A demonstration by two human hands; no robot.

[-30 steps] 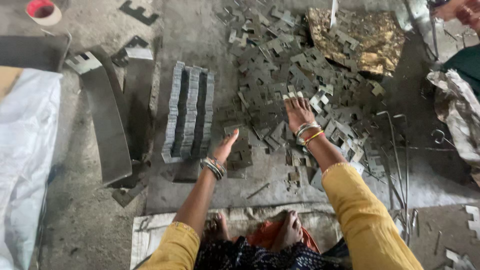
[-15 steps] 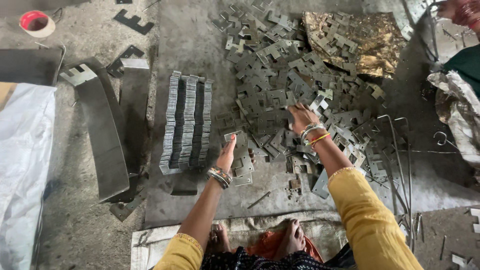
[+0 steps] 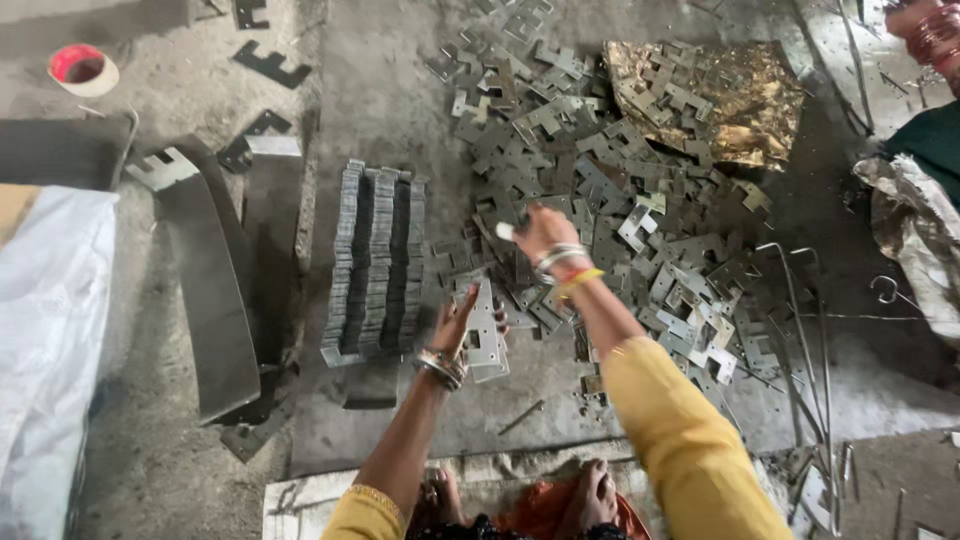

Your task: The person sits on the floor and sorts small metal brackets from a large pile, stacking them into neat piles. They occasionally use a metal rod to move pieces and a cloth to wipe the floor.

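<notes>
Metal plates in left hand

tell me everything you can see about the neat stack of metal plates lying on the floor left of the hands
The stack of metal plates is a tidy block of thin, grey, dull stamped pieces packed on edge in three rows side by side, with notched ends lining up. It lies on the dusty concrete floor, long side running away from the person. The left hand is close on its right but apart, holding a few flat plates. Nothing rests on the stack.

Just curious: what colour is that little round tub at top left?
Red inside, with a white rim, seen in the head view.
</notes>
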